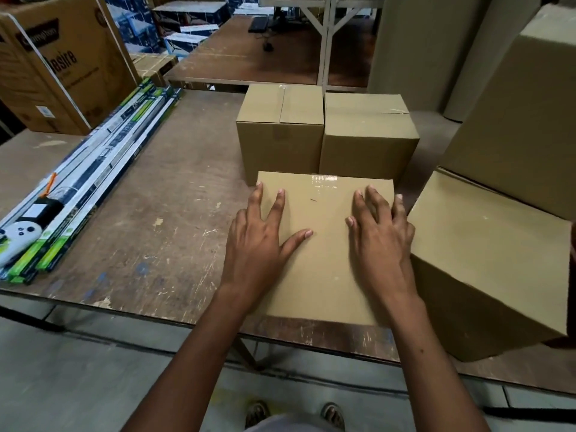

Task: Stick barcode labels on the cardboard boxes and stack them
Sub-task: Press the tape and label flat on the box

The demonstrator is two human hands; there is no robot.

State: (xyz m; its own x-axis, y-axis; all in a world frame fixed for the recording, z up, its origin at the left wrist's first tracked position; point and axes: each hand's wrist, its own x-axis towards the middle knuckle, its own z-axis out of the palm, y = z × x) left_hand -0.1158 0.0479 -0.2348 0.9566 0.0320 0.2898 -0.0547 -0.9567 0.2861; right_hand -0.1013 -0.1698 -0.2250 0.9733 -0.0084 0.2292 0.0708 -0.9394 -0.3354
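A plain cardboard box (324,266) stands at the near edge of the wooden table (156,232), clear tape glinting at its far rim. My left hand (258,244) lies flat on its left top edge, fingers spread. My right hand (380,241) rests on its right top edge, fingers apart and curling over the side. Two taped cardboard boxes (280,132) (367,135) stand side by side just behind it. Another box (486,263) sits at the right, with a taller one (523,126) behind it. I see no barcode label on any box.
Long green-and-white tube packs (103,169) lie along the table's left side, with a white game controller (18,235) on them. A large printed carton (59,67) stands at the far left. A second table (255,54) and cardboard rolls (436,48) are behind.
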